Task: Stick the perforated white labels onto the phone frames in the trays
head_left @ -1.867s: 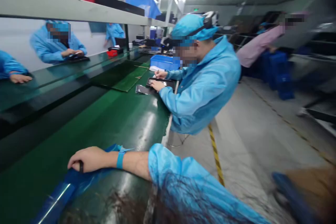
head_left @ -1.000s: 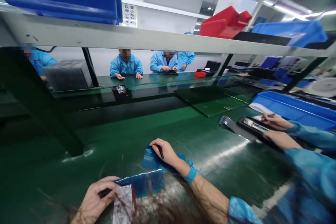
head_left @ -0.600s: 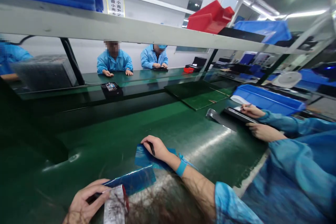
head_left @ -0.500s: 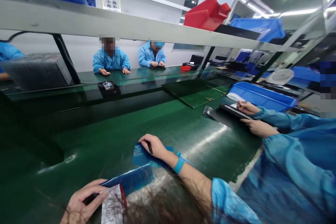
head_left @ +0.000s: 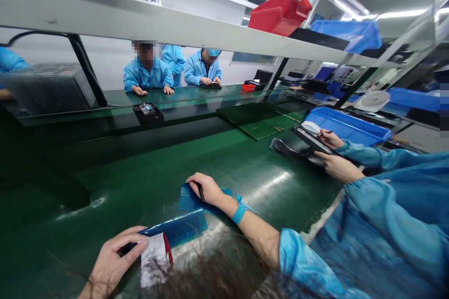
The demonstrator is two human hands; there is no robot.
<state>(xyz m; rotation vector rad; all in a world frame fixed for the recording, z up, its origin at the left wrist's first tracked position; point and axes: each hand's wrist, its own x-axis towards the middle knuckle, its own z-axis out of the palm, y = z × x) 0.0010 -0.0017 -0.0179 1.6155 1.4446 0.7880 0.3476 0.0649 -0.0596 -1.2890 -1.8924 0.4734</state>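
Note:
My left hand (head_left: 117, 257) is closed at the lower left, thumb against fingers, on the end of a blue film strip (head_left: 180, 230). A dark piece shows between thumb and fingers, its kind unclear. Against the thumb lies a small white printed packet (head_left: 153, 264) with a toothed top edge and a red side. My right hand (head_left: 208, 189) is closed around a slim black pen-like tool (head_left: 200, 191), whose tip is hidden. That hand rests over a second piece of blue film (head_left: 187, 197) on the green bench (head_left: 140, 187). A blue band circles my right wrist.
At right, a co-worker's hands (head_left: 335, 168) hold a flat black device (head_left: 312, 138) beside a blue bin (head_left: 351, 126). A dark strip (head_left: 286, 148) and a green board (head_left: 259, 119) lie farther back. A shelf beam (head_left: 196, 32) crosses above. Hair blurs the bottom.
My hands keep nearly the same pose; the view has shifted slightly. The co-worker's black device at right has tilted and moved left. Another person now shows between the two across the bench.

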